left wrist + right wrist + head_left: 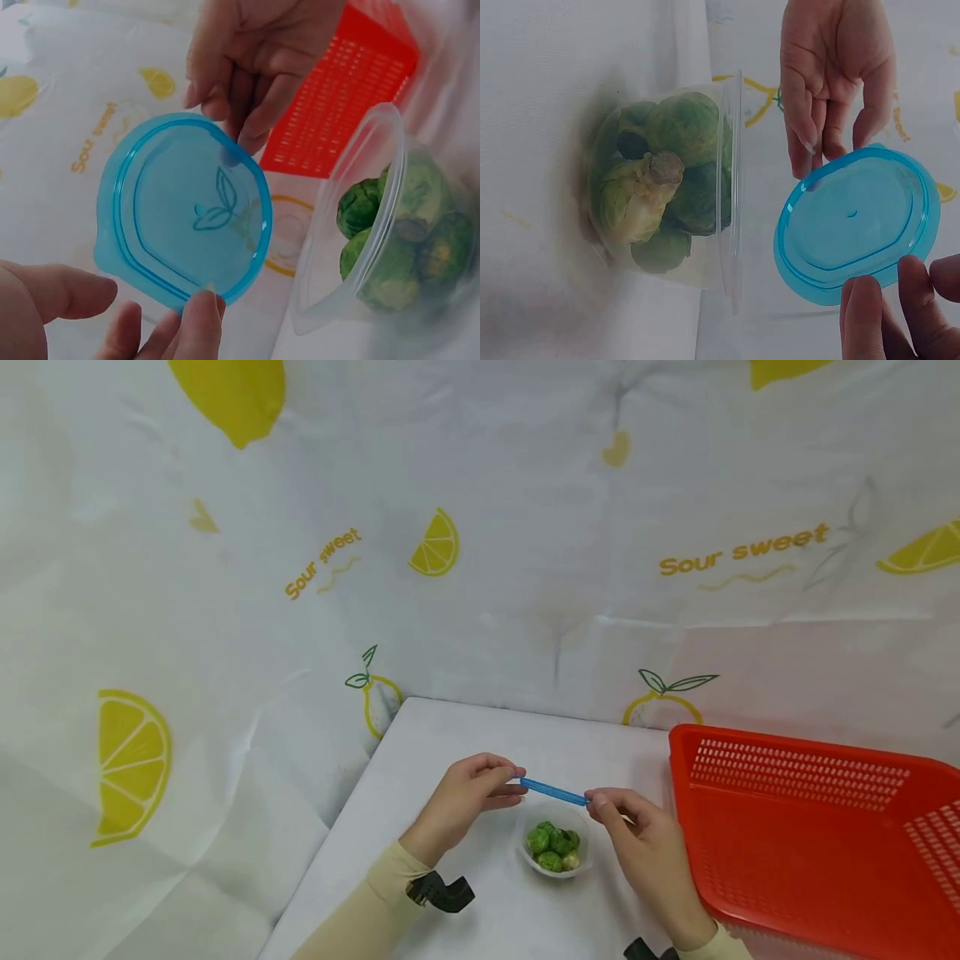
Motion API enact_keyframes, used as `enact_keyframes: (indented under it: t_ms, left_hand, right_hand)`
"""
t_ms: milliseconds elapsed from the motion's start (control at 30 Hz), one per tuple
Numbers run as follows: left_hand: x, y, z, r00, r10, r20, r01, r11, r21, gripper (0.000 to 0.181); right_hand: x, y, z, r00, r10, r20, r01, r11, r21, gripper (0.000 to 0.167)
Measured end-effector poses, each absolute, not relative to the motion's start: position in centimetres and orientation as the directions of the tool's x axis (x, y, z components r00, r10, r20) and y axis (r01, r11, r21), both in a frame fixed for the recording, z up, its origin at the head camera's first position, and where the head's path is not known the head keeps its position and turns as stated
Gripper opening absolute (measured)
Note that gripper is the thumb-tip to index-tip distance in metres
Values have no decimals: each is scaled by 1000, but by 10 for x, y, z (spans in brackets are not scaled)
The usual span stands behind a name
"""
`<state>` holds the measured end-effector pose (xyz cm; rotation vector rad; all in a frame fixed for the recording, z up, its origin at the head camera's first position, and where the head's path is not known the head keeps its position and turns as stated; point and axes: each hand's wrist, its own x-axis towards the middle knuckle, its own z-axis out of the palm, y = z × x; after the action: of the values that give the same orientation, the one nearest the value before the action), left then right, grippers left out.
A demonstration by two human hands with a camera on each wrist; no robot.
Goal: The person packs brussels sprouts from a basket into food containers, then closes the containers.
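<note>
A translucent blue lid (555, 791) is held between my two hands, a little above a clear plastic bowl (555, 873) on the white table. My left hand (474, 793) pinches the lid's left edge. At the opposite edge, the fingertips of my right hand (647, 847) pinch the rim. Both wrist views show the lid's flat face, round with a small tab. Inside the bowl lie several green Brussels sprouts (690, 127), one with its pale cut stem turned outward. The bowl has no lid on it, and neither hand touches it.
A large red plastic basket (787, 827) with perforated sides stands to the right, close to my right hand. Behind the table (442, 735) hangs a white sheet (525, 568) printed with lemons and lettering. The table's left edge runs beside my left forearm.
</note>
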<state>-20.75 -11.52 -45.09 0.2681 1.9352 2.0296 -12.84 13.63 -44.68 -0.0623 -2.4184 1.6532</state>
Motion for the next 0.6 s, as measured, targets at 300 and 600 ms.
enact_keyframes:
  t_ms: [300, 600]
  left_hand:
    - [-200, -116, -451, -926, 341, -162, -183, -32, 983, 32]
    - [-207, -116, -454, -915, 365, -174, -184, 7, 983, 36]
  right_hand:
    - [-126, 138, -451, -977, 162, 135, -60, 399, -915, 25]
    - [-128, 138, -452, -974, 176, 145, -65, 395, -916, 21]
